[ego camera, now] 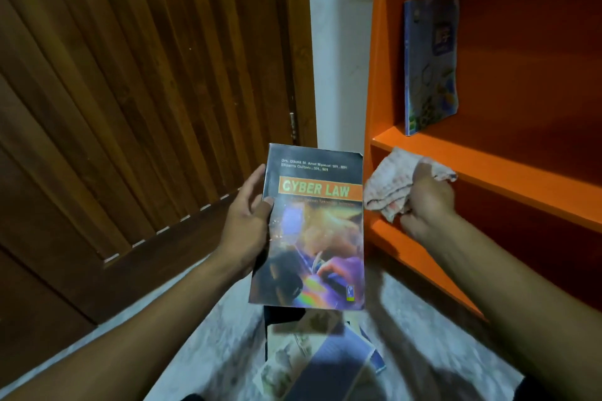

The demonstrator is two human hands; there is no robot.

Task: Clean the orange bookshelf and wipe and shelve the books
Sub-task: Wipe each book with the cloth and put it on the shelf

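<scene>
My left hand [249,221] grips the spine edge of a dark paperback titled "Cyber Law" [314,231], cover facing me, held in the air in front of the orange bookshelf [482,166]. My right hand [426,205] holds a crumpled white and pink cloth [391,185] just right of the book, close to the front edge of the middle shelf. A blue book [430,65] stands upright on that shelf, leaning against the left side panel.
Several loose books [325,355] lie in a pile on the pale floor below my hands. A brown slatted wooden door [136,101] fills the left side. A strip of white wall [338,42] separates the door from the shelf.
</scene>
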